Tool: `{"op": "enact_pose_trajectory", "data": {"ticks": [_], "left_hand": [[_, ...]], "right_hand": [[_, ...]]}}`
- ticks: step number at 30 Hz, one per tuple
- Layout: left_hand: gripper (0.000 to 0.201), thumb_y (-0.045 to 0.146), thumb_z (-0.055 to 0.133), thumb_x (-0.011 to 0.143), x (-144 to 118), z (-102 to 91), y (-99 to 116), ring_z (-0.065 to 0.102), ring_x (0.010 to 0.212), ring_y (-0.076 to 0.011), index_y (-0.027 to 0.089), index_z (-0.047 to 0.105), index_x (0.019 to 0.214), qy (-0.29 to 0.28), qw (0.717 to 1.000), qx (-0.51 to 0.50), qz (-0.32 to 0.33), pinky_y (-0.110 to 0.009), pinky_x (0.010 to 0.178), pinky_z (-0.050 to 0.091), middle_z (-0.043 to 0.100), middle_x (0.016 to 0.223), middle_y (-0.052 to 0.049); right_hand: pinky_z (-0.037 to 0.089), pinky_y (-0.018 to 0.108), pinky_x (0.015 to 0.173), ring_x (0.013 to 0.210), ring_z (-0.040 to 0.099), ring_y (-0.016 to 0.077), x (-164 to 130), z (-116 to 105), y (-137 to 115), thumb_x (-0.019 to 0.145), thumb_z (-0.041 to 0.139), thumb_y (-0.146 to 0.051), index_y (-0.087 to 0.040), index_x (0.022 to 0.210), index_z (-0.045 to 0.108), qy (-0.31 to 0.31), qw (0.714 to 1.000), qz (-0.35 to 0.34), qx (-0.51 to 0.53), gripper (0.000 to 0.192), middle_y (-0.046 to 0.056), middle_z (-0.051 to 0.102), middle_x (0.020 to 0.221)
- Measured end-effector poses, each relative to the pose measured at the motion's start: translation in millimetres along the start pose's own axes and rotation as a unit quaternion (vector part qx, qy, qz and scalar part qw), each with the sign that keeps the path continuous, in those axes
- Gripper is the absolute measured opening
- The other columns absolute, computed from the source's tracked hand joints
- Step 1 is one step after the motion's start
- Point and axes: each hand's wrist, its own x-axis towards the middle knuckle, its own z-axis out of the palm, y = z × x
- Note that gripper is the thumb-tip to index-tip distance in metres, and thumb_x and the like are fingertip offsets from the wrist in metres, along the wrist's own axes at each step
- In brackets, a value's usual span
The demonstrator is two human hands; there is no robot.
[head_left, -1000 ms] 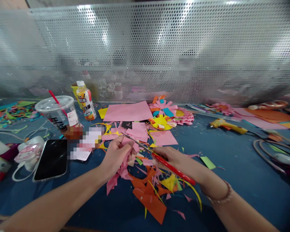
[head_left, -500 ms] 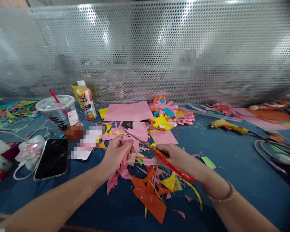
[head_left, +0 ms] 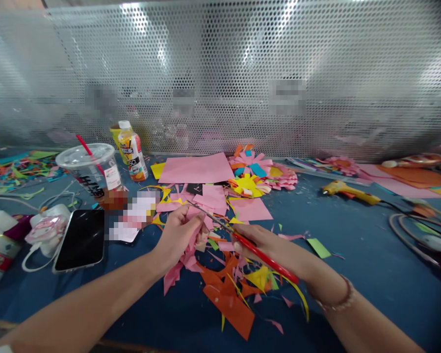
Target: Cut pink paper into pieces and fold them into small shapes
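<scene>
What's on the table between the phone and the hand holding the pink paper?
In the head view, a small pixelated white and pink card lies on the blue table between the phone and the left hand.

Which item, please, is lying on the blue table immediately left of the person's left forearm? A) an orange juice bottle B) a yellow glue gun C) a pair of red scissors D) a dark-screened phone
D: the phone lies flat, screen up, on the table left of the left hand; the right hand holds the red scissors.
</scene>
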Motion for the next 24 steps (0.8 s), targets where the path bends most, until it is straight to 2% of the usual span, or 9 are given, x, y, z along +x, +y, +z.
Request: {"op": "enact_pose_trajectory", "data": {"ticks": [5, 16, 20, 24], "left_hand": [[0.021, 0.032, 0.056, 0.071, -1, 0.3, 1, 0.046, 0.035, -0.0054, 0.017, 0.042, 0.066, 0.001, 1.000, 0.002, -0.015, -0.018, 0.036, 0.035, 0.056, 0.051, 0.003], [0.018, 0.030, 0.056, 0.072, 0, -0.4, 2, 0.046, 0.037, -0.0050, 0.016, 0.045, 0.069, -0.007, 1.000, -0.006, -0.014, -0.017, 0.038, 0.036, 0.055, 0.051, 0.003], [0.017, 0.029, 0.056, 0.072, 0, -1.2, 1, 0.045, 0.036, -0.0047, 0.016, 0.045, 0.068, -0.006, 1.000, -0.010, -0.016, -0.017, 0.037, 0.035, 0.056, 0.051, 0.003], [0.017, 0.028, 0.057, 0.071, 1, -1.4, 0, 0.045, 0.036, -0.0049, 0.015, 0.047, 0.066, -0.007, 1.000, -0.021, -0.017, -0.017, 0.036, 0.035, 0.056, 0.051, 0.002]], "right_hand": [[0.044, 0.028, 0.069, 0.075, 0.056, 0.0178, 1, 2, -3, 0.084, 0.035, -0.049, -0.017, 0.091, 0.057, 0.002, 1.000, 0.004, -0.002, 0.039, 0.007, 0.061, 0.083], [0.039, 0.025, 0.059, 0.064, 0.050, 0.0147, 1, 0, -8, 0.082, 0.037, -0.050, -0.015, 0.076, 0.056, 0.019, 1.000, 0.003, -0.021, 0.040, 0.005, 0.057, 0.070], [0.033, 0.023, 0.052, 0.057, 0.043, 0.0114, 4, 0, -3, 0.081, 0.040, -0.047, -0.015, 0.067, 0.051, 0.012, 1.000, 0.009, -0.021, 0.037, 0.002, 0.052, 0.063], [0.024, 0.022, 0.047, 0.052, 0.031, 0.0082, 8, 3, 9, 0.079, 0.043, -0.046, -0.016, 0.059, 0.042, 0.010, 1.000, 0.018, -0.015, 0.036, -0.003, 0.040, 0.056]]}}
